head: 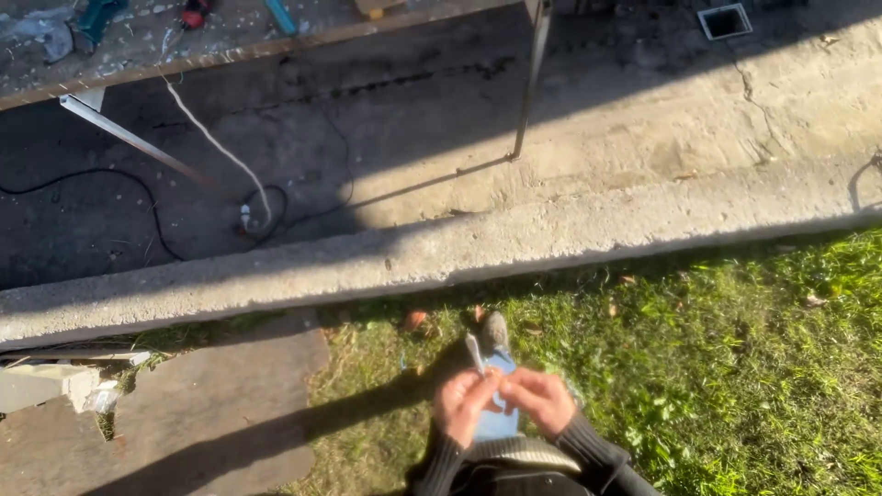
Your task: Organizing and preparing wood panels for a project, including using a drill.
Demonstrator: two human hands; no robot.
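Pale and thin, a small stick-like piece (474, 351) pokes up from between both hands at the lower centre of the frame. The left hand (462, 405) pinches its lower end with the fingers pressed together; the right hand (540, 398) meets it, fingers curled, though what they grip is unclear. It looks light and stiff, best held near its base. Underfoot lies sunlit grass (726, 367), edged by a concrete curb (441, 253); a littered bench (184, 41) stands upper left.
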